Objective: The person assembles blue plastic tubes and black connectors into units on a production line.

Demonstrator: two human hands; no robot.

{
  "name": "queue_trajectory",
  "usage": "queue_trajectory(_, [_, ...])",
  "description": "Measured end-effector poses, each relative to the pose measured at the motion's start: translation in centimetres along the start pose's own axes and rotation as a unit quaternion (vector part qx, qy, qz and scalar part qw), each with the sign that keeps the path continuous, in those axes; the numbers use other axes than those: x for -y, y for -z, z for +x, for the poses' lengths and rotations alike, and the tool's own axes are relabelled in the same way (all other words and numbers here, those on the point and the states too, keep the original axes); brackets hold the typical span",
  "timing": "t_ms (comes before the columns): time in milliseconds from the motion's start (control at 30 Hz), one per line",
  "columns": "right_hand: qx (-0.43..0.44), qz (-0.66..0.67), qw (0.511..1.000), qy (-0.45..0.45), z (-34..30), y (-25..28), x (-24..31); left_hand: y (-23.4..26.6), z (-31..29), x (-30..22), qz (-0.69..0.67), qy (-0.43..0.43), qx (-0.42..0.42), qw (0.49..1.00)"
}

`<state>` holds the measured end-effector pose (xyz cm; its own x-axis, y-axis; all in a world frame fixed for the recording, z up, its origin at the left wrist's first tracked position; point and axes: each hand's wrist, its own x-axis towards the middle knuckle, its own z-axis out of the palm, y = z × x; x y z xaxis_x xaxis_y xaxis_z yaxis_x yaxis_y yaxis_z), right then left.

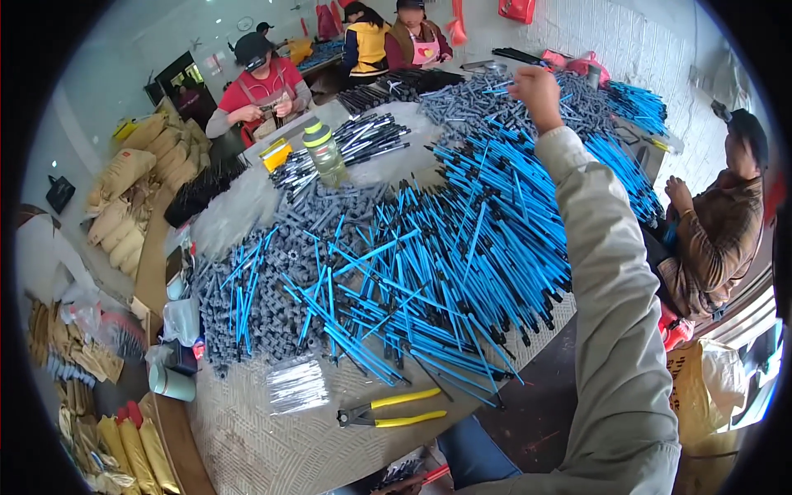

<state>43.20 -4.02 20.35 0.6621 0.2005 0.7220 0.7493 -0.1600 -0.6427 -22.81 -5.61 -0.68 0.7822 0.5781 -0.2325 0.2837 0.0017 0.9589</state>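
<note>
above grey parts (474, 101), right hand (538, 92) raised, its grasp unclear

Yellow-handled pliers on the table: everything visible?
The yellow-handled pliers have two slim handles, plastic-looking, and a stubby dark head, metal-looking. They lie flat on the textured tabletop near its front edge, head left, handles spread toward the right, unheld. A clear packet of white strips lies next to the head. Whether the jaws meet is too small to tell.

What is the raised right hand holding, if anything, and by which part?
Cannot be told: the right hand's fingers are curled, and no held thing shows clearly.
</note>
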Motion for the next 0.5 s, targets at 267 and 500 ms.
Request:
queue_trajectory(267, [0.361,0.184,0.908,-0.104,-14.4,-1.0,12.1,0.6,-1.7,2.9,0.032,-0.043,-0.020,0.998])
queue_trajectory(500, [0.540,0.244,0.800,-0.090,-21.1,1.1,18.5,1.7,-2.6,8.4,0.409,-0.343,-0.210,0.819])
